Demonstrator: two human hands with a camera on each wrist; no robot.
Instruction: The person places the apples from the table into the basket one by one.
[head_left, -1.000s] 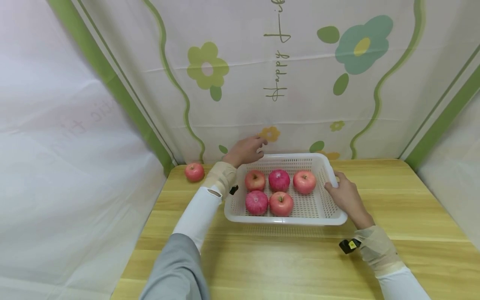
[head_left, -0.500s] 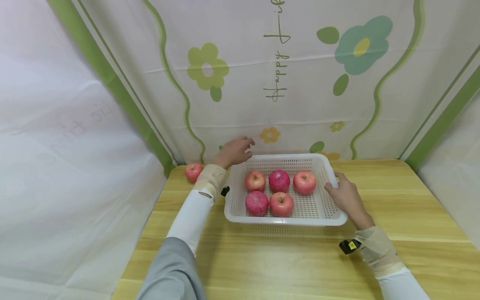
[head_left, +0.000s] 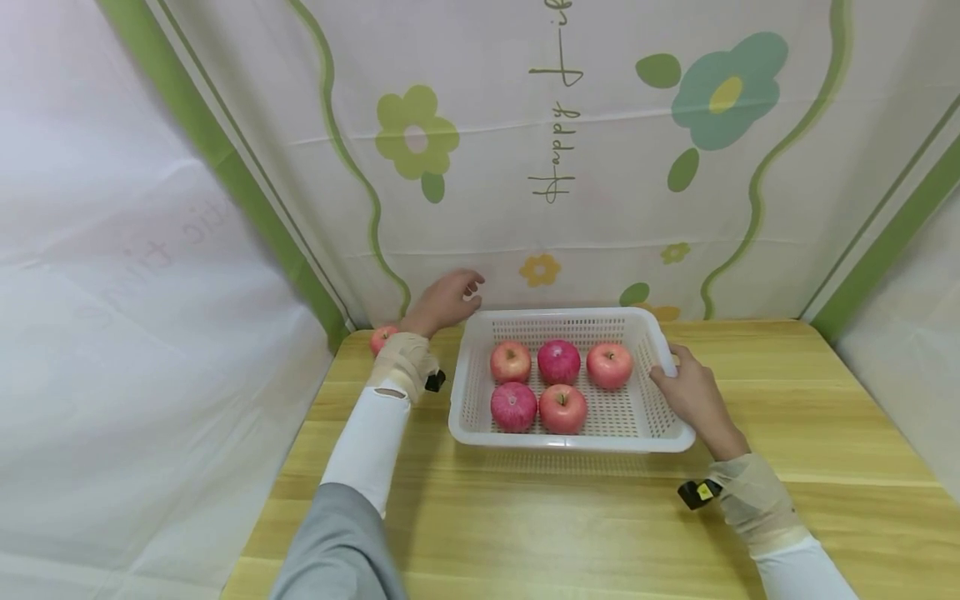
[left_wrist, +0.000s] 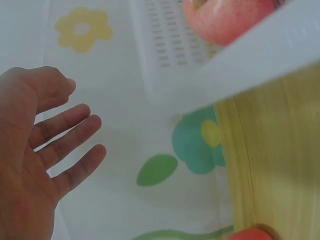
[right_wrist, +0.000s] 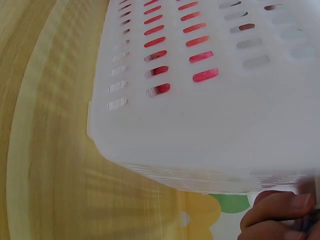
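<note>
A white plastic basket (head_left: 570, 443) with slotted walls holds several red and pink apples in two rows, among them a dark red apple (head_left: 558, 361) and a lighter apple (head_left: 610, 365). My right hand (head_left: 692, 398) grips the basket's right end, thumb over the rim; its curled fingers (right_wrist: 272, 212) show low in the right wrist view. Beyond the basket's back left corner, my left hand (head_left: 447, 300) holds nothing, its fingers spread loosely in the left wrist view. Partly hidden behind the left wrist, a single apple (head_left: 382, 337) lies on the table.
The wooden table (head_left: 555, 525) reaches back to a white fabric curtain (head_left: 480, 208) printed with flowers and lettering. More white fabric (head_left: 150, 350) hangs along the left side. Table surface shows in front of the basket and to its right.
My left hand has moved left, from over the basket's back left corner to beside it, and its wrist now covers part of the lone apple. Right hand and basket have stayed put.
</note>
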